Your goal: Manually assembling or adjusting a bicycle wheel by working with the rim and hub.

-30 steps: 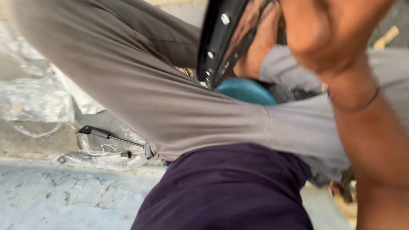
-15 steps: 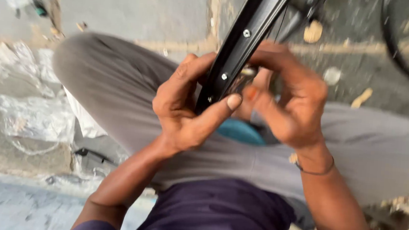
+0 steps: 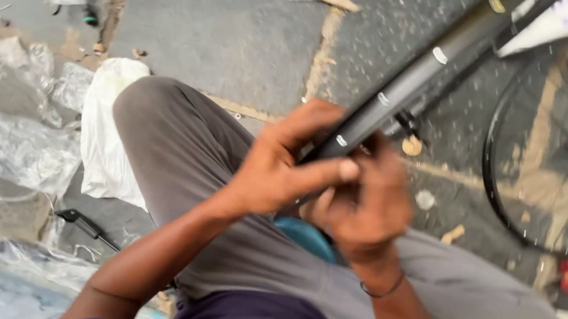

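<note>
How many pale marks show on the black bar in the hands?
3 on the black bar: one near the left hand thumb, one mid-bar, one higher up. Others may be hidden under the hands.

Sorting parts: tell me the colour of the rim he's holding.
Black rim, with small pale marks; head view.

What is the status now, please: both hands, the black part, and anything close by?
Left hand and right hand both grip the black bicycle part. Part slants up to the right, over the lap. Bicycle wheel lies right, clear plastic left; neither touches.
</note>
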